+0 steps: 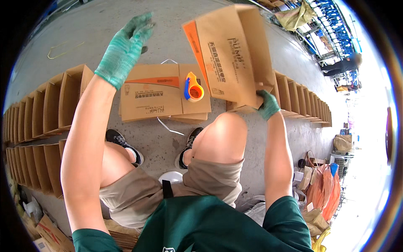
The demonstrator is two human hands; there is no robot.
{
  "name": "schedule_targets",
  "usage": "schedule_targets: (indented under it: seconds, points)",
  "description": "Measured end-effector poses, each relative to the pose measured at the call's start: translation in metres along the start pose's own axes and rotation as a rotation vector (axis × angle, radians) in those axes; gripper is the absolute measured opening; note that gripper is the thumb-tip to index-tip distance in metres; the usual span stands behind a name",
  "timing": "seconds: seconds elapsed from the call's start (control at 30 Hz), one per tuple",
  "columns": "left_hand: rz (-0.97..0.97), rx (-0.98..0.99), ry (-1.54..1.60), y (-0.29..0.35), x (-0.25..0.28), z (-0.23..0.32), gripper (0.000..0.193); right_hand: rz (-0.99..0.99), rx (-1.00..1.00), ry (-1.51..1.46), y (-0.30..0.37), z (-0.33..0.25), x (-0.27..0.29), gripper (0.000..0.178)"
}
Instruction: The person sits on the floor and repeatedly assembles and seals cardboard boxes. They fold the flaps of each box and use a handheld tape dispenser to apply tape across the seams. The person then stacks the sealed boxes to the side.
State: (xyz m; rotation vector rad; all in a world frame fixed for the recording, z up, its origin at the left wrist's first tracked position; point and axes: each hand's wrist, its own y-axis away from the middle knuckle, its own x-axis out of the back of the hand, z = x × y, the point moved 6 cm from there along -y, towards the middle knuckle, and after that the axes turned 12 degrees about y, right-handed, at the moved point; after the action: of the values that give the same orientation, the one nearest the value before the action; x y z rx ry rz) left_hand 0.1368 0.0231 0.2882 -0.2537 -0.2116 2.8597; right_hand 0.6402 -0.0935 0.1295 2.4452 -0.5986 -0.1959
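Fingers of the green-gloved right hand (269, 106) clamp a brown cardboard box (224, 54) above grey floor (166, 40); left hand (126, 51) raised, fingers seemingly apart.

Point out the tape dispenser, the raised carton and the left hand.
Tape dispenser (194, 87): head view, on the middle of its rounded body.
Raised carton (230, 54): head view, on its broad printed side.
Left hand (125, 51): head view, on the middle of the green glove.

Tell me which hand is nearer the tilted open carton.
Right: the right hand grips the tilted open carton at its lower right corner. The left hand is apart from it, off to its left.
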Motion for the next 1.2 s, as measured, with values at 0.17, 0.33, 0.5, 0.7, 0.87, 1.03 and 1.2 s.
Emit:
schedule_targets:
  seconds: [0.17, 0.33, 0.5, 0.7, 0.87, 1.03, 1.2]
  points:
    - [-0.049, 0.106, -0.024, 0.014, 0.009, -0.015, 0.055, 0.294, -0.179, -0.068, -0.030, 0.097, 0.043, 0.029]
    - [0.041, 0.179, -0.100, 0.026, 0.045, -0.028, 0.054, 0.474, -0.193, 0.117, 0.003, 0.098, 0.001, 0.048]
    - [0.064, 0.144, -0.097, 0.025, 0.047, -0.024, 0.054, 0.955, 0.831, 1.178, 0.009, 0.048, 0.016, 0.059]
    - [0.067, 0.249, -0.158, 0.023, 0.055, -0.032, 0.056, 0.588, 0.877, 1.796, 0.014, -0.037, -0.146, 0.060]
    - [0.011, 0.198, -0.222, 0.012, 0.027, -0.039, 0.047, 0.371, 0.120, 1.512, -0.101, 0.004, -0.093, 0.075]
    - [0.007, 0.215, -0.349, 0.013, 0.015, -0.037, 0.043, 0.324, 0.139, 1.749, -0.126, 0.007, -0.059, 0.078]
    - [-0.051, 0.252, -0.364, 0.006, 0.014, -0.058, 0.049, 0.532, 0.111, 1.520, -0.179, 0.025, 0.011, 0.052]
